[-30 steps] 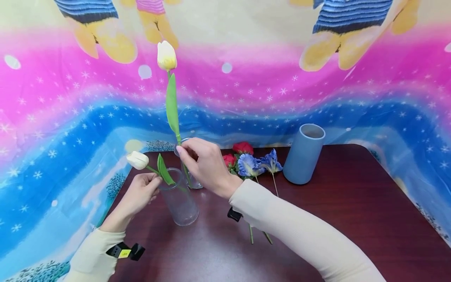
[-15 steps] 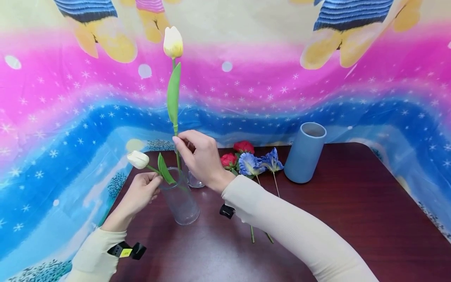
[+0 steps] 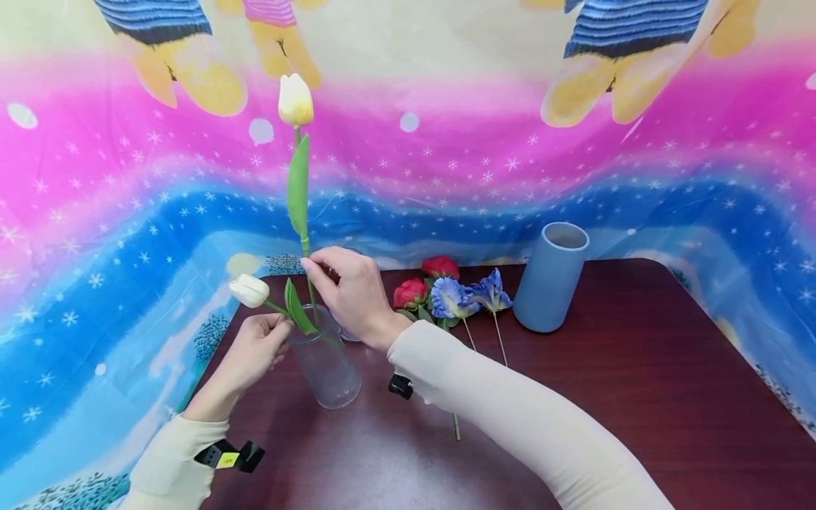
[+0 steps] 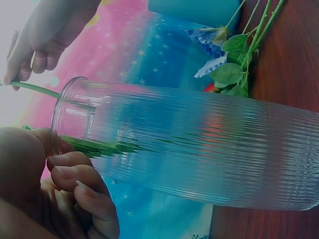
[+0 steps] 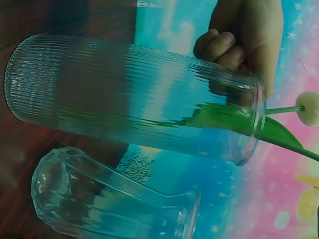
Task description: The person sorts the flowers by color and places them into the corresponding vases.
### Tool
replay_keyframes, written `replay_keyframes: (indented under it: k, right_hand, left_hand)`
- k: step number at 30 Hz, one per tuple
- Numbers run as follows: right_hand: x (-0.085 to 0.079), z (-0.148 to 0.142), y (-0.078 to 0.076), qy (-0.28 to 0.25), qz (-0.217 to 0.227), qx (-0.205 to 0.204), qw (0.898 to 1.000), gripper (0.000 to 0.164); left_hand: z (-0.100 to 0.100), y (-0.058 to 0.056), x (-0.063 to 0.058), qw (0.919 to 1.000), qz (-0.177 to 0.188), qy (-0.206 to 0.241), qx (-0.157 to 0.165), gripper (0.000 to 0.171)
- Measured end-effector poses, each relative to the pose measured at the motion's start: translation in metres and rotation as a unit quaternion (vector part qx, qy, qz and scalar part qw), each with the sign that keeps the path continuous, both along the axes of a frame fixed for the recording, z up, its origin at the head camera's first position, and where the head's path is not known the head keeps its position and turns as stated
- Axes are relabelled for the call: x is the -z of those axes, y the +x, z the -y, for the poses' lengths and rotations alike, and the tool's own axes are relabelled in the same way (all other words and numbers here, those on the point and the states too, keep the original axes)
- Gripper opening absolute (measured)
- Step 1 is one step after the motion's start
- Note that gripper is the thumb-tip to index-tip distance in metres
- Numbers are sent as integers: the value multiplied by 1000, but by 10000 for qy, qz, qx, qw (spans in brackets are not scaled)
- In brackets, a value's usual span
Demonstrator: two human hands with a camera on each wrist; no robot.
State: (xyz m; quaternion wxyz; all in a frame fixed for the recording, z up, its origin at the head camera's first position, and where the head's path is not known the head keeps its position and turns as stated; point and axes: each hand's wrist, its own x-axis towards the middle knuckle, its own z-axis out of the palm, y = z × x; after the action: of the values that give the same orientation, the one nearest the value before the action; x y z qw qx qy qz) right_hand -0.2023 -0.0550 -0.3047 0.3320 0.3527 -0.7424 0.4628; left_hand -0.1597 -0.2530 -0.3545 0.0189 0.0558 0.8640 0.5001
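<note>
One white tulip (image 3: 249, 290) already leaned over the left side of the ribbed glass vase (image 3: 328, 372), its leaf dipping into the mouth, while the vase stood on the dark table (image 3: 637, 354) before us. Our left hand (image 3: 255, 347) gripped the rim, thumb against curled fingers, and our right hand (image 3: 353, 292) pinched the stem of the yellow-based tulip (image 3: 298, 191) between thumb and fingertips, bloom held high. We judged the step in hand to be adding this second flower; its stem met the mouth, though we could not tell how far inside the tip reached. The next move, we thought, called for a straight, gentle lowering past the first leaf — the rim kept steady, the pinch loosened only once the stem found support. Behind stood the faceted glass vase (image 5: 114, 199); to the right, red flowers (image 3: 411, 292) and blue flowers (image 3: 452, 297) lay short of the blue vase (image 3: 551, 283).
</note>
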Motion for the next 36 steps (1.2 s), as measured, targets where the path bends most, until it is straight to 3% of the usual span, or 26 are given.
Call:
replay_keyframes:
  k: [10, 19, 36]
  right_hand:
    - [18, 7, 3, 460, 10, 177, 9988, 13]
    - [33, 8, 6, 1060, 449, 520, 9920, 14]
    - [47, 6, 9, 1756, 967, 703, 9772, 8]
  left_hand:
    - [0, 0, 1, 10000, -10, 51, 9, 34]
    - [-1, 2, -1, 9999, 12, 124, 2, 32]
    - [-1, 1, -1, 9999, 86, 26, -48, 32]
